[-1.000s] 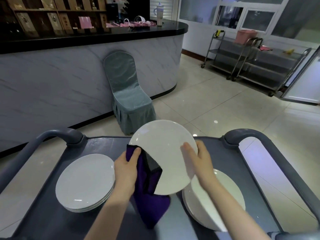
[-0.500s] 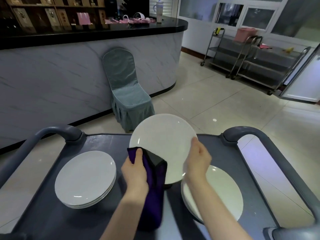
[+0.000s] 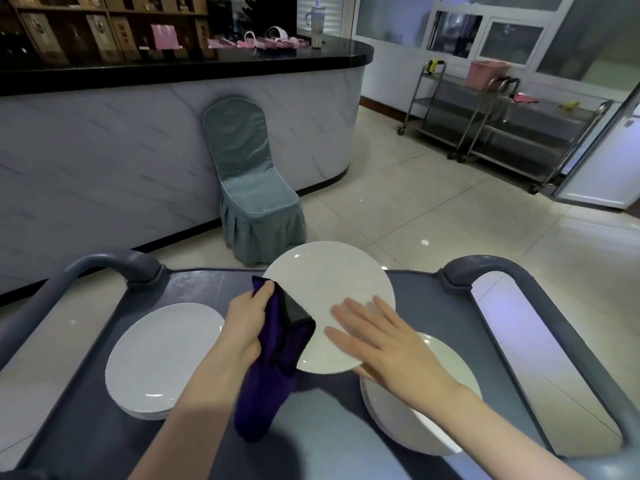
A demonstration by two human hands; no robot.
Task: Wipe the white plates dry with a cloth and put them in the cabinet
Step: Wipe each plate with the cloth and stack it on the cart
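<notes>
Wiping is judged to be the step in hand: a white plate (image 3: 329,296) is held tilted above the cart (image 3: 429,306), between the left stack (image 3: 159,358) and the right stack (image 3: 401,424). Its lower rim overlaps the right stack in view, and contact cannot be confirmed. A purple cloth (image 3: 277,368) is gripped by the left hand (image 3: 246,327) against the plate's left rim, with the rest hanging loose. The right hand (image 3: 391,348) is laid flat on the plate face with fingers straight and spread, so it is open and steadying (the thumb looks tucked under the rim, not clear). Next move, as a judgement: the cloth needs to be swept over the face and then the back, so the right hand has to be shifted to the rim first. Which stack is the dry one can't be told. No cabinet is identified in view, so a carry is expected later. The cart is grey with a raised handle (image 3: 114,268) at each far corner. In the room: a marble-fronted bar (image 3: 138,143) with a black top, a covered chair (image 3: 252,188) against it, a glossy tiled floor (image 3: 415,188), and steel trolleys (image 3: 502,126) far right.
</notes>
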